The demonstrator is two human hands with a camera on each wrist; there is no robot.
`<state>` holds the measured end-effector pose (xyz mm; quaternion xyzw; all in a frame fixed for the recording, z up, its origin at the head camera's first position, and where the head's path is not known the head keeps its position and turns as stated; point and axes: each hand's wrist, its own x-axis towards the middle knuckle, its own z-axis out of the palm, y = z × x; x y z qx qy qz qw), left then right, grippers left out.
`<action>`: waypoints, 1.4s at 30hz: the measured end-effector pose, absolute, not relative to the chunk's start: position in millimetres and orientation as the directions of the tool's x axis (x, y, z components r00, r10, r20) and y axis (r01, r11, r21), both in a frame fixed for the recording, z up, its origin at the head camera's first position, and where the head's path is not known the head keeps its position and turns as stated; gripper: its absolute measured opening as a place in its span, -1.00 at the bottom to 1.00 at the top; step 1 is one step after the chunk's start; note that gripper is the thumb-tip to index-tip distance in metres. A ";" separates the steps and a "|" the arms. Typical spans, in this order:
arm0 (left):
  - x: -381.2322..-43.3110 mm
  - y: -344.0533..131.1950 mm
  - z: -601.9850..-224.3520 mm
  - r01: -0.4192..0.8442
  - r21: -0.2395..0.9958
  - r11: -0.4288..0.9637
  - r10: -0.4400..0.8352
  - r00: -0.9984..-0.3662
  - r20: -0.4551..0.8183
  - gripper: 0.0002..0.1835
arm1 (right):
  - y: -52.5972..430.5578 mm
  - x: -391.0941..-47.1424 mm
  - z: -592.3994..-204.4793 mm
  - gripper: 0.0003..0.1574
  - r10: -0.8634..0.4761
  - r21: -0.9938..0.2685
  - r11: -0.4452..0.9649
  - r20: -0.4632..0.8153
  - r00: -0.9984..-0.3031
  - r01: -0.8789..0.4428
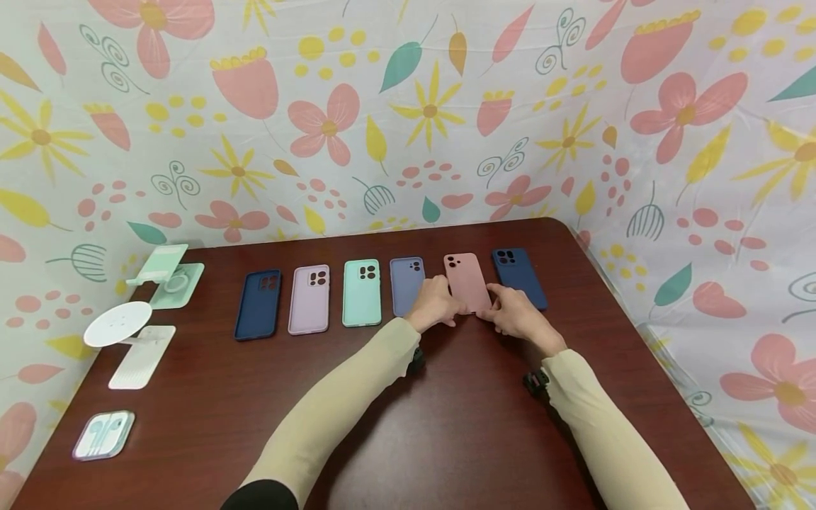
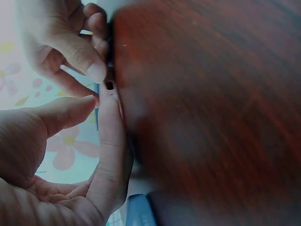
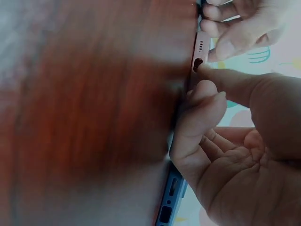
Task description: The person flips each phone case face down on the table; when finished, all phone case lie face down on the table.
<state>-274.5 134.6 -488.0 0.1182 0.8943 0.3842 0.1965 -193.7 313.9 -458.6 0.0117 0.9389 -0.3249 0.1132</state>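
Observation:
A pink phone case [image 1: 467, 282] lies face down on the dark table, camera cutouts at its far end. My left hand [image 1: 437, 302] holds its near left corner between thumb and forefinger. At the near right corner my right hand [image 1: 515, 312] grips the case the same way. Both wrist views look along its near edge, where the port cutout [image 2: 110, 85] shows between the fingers. To the left lies a periwinkle phone case [image 1: 406, 283], partly behind my left hand. On the other side is a dark blue phone case [image 1: 519, 275], close to my right hand.
Further left in the row lie a mint case [image 1: 361, 292], a lilac case [image 1: 309, 299] and a navy case [image 1: 258, 304]. Two stands, one green [image 1: 167, 273] and one white [image 1: 143, 356], and boxed earphones [image 1: 104, 435] line the left side. Flowered cloth [image 1: 357, 184] hangs behind the table.

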 end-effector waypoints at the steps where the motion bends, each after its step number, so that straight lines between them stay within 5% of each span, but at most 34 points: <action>1: -268.1 130.1 -479.2 0.060 0.746 0.663 0.368 -0.894 -0.255 -0.71 | 314.4 -194.3 -459.6 -0.03 -0.054 -0.609 0.788 -0.214 -0.975 0.090; 10: -239.9 95.4 -426.3 0.090 0.776 0.624 0.412 -0.882 -0.229 -0.19 | 305.9 -197.2 -465.1 0.05 -0.074 -0.599 0.800 -0.061 -0.995 -0.023; 19: -245.1 62.5 -417.1 0.134 0.710 0.691 0.405 -0.885 -0.228 -0.12 | 267.2 -186.4 -449.3 -0.01 -0.098 -0.639 0.768 -0.054 -0.994 -0.041; 28: -291.9 36.6 -472.0 0.161 0.644 0.748 0.401 -0.883 -0.244 0.09 | 247.2 -191.5 -454.2 0.00 -0.151 -0.694 0.720 -0.120 -0.981 -0.026; 31: -306.2 33.9 -487.3 0.153 0.610 0.777 0.391 -0.877 -0.279 0.03 | 241.9 -194.4 -455.9 0.01 -0.157 -0.690 0.724 -0.141 -0.977 -0.017; 37: -313.8 29.3 -495.3 0.129 0.574 0.809 0.386 -0.852 -0.353 -0.42 | 239.6 -212.2 -474.6 0.14 -0.179 -0.678 0.735 -0.204 -0.962 0.007; 42: -288.6 27.7 -462.7 0.106 0.570 0.815 0.363 -0.860 -0.358 -0.44 | 242.5 -233.7 -502.9 0.26 -0.187 -0.656 0.755 -0.245 -0.951 0.021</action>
